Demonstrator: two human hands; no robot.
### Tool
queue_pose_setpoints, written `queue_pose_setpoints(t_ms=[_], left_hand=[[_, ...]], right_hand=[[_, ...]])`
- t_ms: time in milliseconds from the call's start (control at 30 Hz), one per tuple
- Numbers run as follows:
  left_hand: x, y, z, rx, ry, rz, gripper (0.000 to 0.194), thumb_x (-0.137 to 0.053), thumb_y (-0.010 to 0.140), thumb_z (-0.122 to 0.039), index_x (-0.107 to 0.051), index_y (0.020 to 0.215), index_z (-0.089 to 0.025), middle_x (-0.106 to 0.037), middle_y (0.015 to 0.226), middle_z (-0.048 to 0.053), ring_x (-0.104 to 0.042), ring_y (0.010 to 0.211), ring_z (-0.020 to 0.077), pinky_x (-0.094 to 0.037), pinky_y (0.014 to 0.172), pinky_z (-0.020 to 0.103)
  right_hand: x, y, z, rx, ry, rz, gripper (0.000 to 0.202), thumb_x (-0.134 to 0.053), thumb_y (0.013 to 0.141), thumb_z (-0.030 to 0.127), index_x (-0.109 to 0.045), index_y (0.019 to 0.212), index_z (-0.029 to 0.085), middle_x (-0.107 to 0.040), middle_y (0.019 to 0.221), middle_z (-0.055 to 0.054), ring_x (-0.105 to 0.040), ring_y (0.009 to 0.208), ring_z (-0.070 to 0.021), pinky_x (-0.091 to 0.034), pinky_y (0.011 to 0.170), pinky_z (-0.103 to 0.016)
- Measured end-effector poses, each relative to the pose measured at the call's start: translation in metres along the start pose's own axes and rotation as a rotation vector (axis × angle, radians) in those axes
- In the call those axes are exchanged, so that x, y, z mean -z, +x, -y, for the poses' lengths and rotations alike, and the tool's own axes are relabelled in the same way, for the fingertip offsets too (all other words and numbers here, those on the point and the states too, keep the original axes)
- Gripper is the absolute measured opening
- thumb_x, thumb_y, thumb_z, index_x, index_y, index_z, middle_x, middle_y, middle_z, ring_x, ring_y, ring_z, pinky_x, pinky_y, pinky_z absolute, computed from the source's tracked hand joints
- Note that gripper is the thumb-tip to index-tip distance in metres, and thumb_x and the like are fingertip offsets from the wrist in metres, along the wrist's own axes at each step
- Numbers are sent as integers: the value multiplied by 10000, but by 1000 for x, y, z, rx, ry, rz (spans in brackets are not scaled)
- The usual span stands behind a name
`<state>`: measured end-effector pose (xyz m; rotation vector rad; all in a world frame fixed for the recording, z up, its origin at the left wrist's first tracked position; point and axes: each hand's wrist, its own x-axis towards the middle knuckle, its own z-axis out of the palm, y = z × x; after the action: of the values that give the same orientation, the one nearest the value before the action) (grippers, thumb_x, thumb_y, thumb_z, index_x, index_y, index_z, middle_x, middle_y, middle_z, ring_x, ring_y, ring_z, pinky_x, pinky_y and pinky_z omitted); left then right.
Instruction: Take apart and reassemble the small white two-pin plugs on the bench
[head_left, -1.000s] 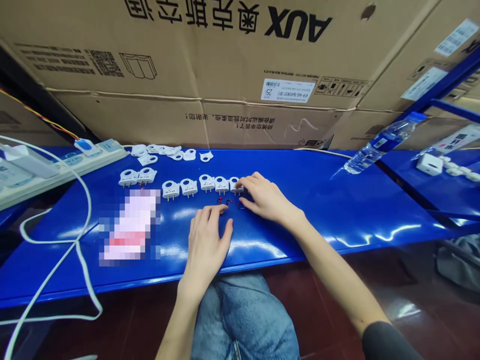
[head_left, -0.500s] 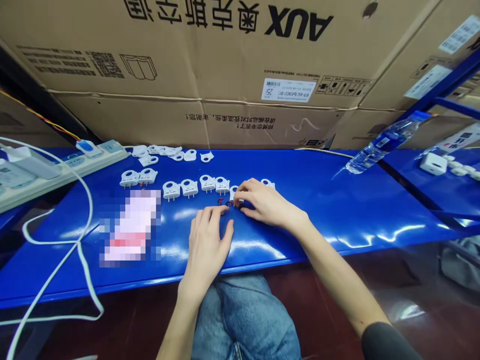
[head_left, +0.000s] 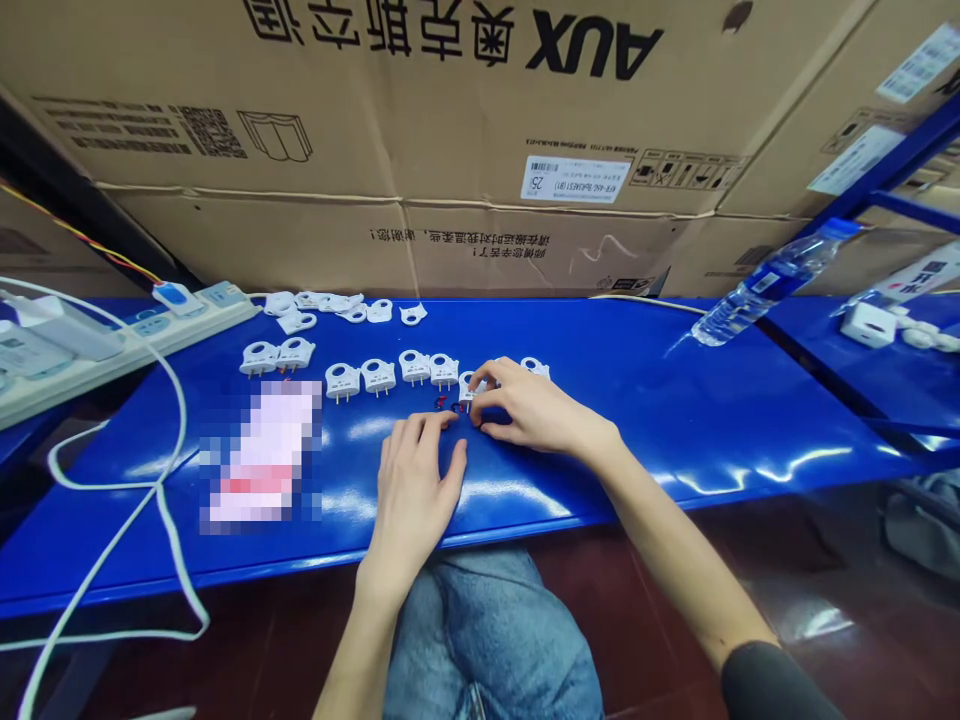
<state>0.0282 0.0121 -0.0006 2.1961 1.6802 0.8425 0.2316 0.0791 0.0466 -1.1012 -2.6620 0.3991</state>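
Several white plug pieces with round holes and metal pins lie in a row on the blue table (head_left: 630, 420). My right hand (head_left: 525, 405) is at one white plug piece (head_left: 466, 388), its fingertips touching or very near the right side; whether they grip it is hidden. My left hand (head_left: 416, 465) rests on the table with fingers apart, holding nothing, just below small red and black bits (head_left: 441, 403). Another plug piece (head_left: 535, 367) lies behind my right hand. More white pieces (head_left: 379, 310) are gathered at the back left.
A power strip (head_left: 202, 312) with plugs and white cables (head_left: 176, 400) occupies the left. A blurred pink item (head_left: 270, 450) lies left of my hands. Cardboard boxes (head_left: 450, 130) stand behind; a water bottle (head_left: 772, 285) lies tilted at the right.
The fingers of my right hand have shifted very slightly at the white plug piece. My left hand has stayed in place.
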Motion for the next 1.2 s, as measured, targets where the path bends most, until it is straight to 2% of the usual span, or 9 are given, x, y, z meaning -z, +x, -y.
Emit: queue_pose_setpoints(t_ms=[300,433,500,600,733,800,967,1100,1200], left_hand=[[-1,-1,1,6,9,3,253,-530,1025,-318,-624,1250,-250,-692,1190,78,-627,1140,298,-499,971,464],[-1,0,2,3,2,6,264,-528,1029,-316,-615,1269,-248,-687,1191,79,-623,1130,294,-494,966,462],[-1,0,2,0,-2,1,275,-529,1030,-317,-615,1281,-244,-685,1195,82,-620,1131,295,-493,970,464],[0,0,1,-16,9,2,319,-515,1038,-326,-613,1334,-254,-679,1203,82,-614,1136,295,-494,972,467],[0,-1,0,-37,18,9,349,-478,1053,-333,-632,1363,-287,-675,1200,76,-617,1138,283,-498,970,460],[0,-1,0,-48,11,13,327,-480,1053,-323,-662,1322,-289,-680,1189,75,-622,1134,278,-495,964,457],[1,-1,1,-51,-7,18,296,-499,1042,-273,-677,1278,-283,-688,1186,74,-620,1136,277,-486,954,453],[1,-1,1,-43,-6,22,289,-500,1042,-279,-679,1270,-285,-688,1193,72,-620,1140,280,-486,952,454],[1,-1,0,-29,-4,25,282,-505,1041,-299,-676,1265,-286,-694,1199,72,-620,1147,284,-490,957,456]], right_hand=[[4,0,1,-8,66,1,70,-654,984,157,-715,973,188,-669,1203,-106,-587,1175,-261,-499,1021,-424],[8,-1,2,-15,154,-1,84,-611,1004,156,-682,989,201,-715,1017,-62,-627,1016,-231,-499,929,-380],[9,-1,2,-27,209,-38,89,-585,1020,171,-665,1005,208,-725,972,-39,-642,945,-211,-489,881,-353],[8,0,1,-74,265,-168,102,-553,1035,186,-651,1054,207,-734,1003,-34,-656,910,-193,-485,844,-329],[5,2,-1,-104,239,-284,198,-553,1038,201,-668,1198,211,-754,1097,-64,-671,983,-211,-503,908,-356],[4,3,-1,-103,218,-284,207,-562,1037,202,-696,1194,214,-766,1112,-71,-681,1011,-216,-506,929,-361],[1,4,-2,-117,280,-233,159,-585,1012,170,-716,1096,203,-773,1062,-42,-706,953,-182,-516,853,-299],[-1,4,-2,-99,258,-231,165,-574,987,104,-707,1037,189,-744,1039,-46,-685,937,-170,-504,861,-291],[-1,5,-1,-97,227,-217,144,-582,997,121,-710,1015,183,-733,1017,-54,-678,933,-176,-494,861,-293]])
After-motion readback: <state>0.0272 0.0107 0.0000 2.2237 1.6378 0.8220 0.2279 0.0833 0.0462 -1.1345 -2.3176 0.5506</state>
